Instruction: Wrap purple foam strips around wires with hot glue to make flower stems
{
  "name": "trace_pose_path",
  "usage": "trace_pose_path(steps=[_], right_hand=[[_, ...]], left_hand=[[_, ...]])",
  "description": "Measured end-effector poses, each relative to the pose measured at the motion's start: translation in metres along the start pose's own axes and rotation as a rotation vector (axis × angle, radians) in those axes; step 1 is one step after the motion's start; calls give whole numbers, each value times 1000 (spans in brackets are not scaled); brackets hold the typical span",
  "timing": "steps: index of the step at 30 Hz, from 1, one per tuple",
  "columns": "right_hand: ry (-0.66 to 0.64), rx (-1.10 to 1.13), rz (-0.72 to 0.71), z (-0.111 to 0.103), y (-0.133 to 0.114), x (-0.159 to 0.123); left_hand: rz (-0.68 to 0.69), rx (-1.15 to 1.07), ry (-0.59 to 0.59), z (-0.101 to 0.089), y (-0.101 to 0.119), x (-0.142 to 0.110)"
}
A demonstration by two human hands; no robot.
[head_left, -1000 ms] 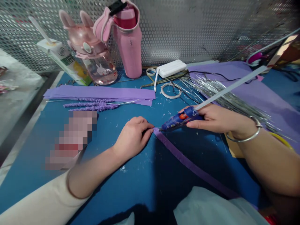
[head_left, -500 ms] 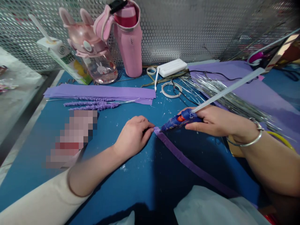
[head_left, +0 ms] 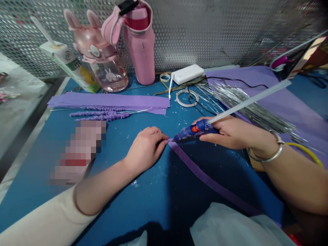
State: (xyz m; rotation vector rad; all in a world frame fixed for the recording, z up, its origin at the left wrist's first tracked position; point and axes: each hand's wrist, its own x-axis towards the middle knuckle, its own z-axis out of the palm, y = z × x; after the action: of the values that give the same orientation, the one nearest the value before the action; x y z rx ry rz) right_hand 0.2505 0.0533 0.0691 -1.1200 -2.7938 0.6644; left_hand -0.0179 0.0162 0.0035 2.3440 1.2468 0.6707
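A long purple paper strip runs across the blue table from the middle toward the lower right, partly in shadow. My left hand pinches its far end between thumb and fingertips. My right hand is wrapped round a blue hot glue gun, whose nozzle points left and meets the strip close to my left fingertips. Out of the gun's back a long whitish glue stick slants up to the right. Whether glue is coming out is too small to tell.
Purple paper strips and fuzzy purple stems lie left of centre. Behind stand a drink carton, a rabbit-eared bottle and a pink bottle sleeve. A tape roll, power bank and wire bundle are rightward.
The glue gun in my right hand has shifted slightly left, its nozzle now nearer my left fingertips. The glue stick's rear end has dipped a little. My left hand stays in place.
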Motion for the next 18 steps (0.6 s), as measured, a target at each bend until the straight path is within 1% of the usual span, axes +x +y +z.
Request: trace_pose_path(steps=[2, 6, 7, 9, 13, 15, 18], right_hand=[[11, -8, 10, 1, -1, 0], [-51, 7, -23, -5, -1, -2], [-50, 22, -36, -8, 0, -3], [-1, 66, -45, -13, 5, -6], [158, 87, -44, -18, 21, -7], [233, 57, -25, -16, 30, -4], [314, 11, 28, -7, 47, 5]], left_hand=[[3, -1, 3, 0, 0, 0], [5, 1, 3, 1, -1, 0], [6, 1, 4, 1, -1, 0], [7, 3, 4, 1, -1, 0], [-10, 25, -7, 0, 1, -1], [-17, 42, -21, -1, 2, -1], [-15, 56, -41, -2, 3, -1]])
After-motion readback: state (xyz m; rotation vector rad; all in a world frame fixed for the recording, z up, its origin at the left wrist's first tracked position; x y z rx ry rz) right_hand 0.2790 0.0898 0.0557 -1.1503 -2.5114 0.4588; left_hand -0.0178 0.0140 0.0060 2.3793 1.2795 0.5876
